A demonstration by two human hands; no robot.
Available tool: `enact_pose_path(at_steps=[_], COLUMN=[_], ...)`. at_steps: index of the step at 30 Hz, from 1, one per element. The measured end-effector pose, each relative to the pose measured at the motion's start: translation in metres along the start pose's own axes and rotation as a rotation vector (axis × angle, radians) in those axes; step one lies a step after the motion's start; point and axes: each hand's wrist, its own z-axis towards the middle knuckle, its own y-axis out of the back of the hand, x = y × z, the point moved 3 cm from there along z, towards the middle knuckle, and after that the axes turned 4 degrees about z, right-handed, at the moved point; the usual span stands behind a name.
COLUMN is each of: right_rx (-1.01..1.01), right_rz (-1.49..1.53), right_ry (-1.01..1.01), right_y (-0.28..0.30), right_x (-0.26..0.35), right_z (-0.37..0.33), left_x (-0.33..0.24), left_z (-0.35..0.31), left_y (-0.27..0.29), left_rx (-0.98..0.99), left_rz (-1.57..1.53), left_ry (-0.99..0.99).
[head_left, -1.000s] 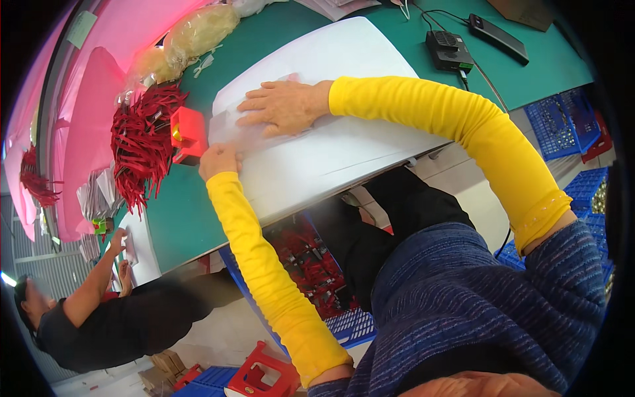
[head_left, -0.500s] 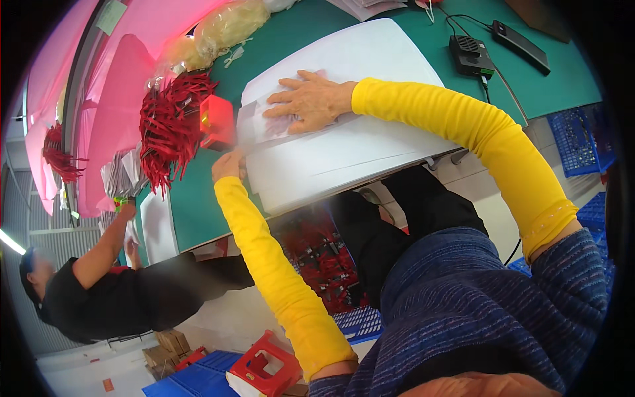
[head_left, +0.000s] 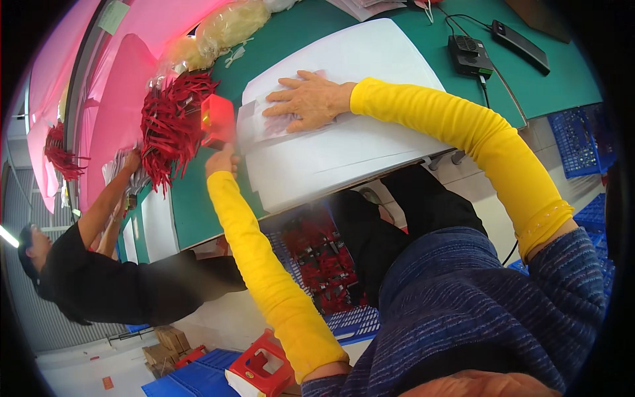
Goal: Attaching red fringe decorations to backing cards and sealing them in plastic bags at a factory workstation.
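My right hand (head_left: 309,102) lies flat with its fingers spread, pressing a clear plastic bag (head_left: 270,128) onto a large white board (head_left: 344,155). Something pale shows through the film under the palm. My left hand (head_left: 223,161) is at the board's left edge, just below a bright red box (head_left: 218,121) that stands on the green table. Its fingers are curled together; what they hold, if anything, is too small to make out.
A heap of red straps (head_left: 173,112) lies left of the red box. Behind are yellowish plastic bags (head_left: 231,28). A black corded device (head_left: 471,55) and a dark phone-like handset (head_left: 520,46) lie at right. A co-worker (head_left: 119,284) in black reaches in from the left. Below sits a blue crate (head_left: 350,322).
My left hand has moved slightly left, away from the film's edge and closer under the red box. My right hand stays put. The co-worker's arm has reached farther up the table.
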Motion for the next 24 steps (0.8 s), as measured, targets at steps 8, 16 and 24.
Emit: enact_pose_path(at_steps=[8,16,24], right_rx=[-0.022,-0.156,-0.289], right_rz=[-0.011,0.068,0.141], right_ry=[0.008,-0.023,0.102], right_y=[-0.002,-0.004,0.001], right_x=[0.004,-0.006,0.007], right_z=[0.001,0.002,0.002], left_x=[0.02,-0.021,-0.017], left_z=[0.028,-0.019,-0.066], left_y=[-0.008,-0.02,-0.08], left_rx=[0.031,0.454,0.219], left_rz=[0.273,-1.061,-1.155], left_ry=[-0.205,0.11,0.088])
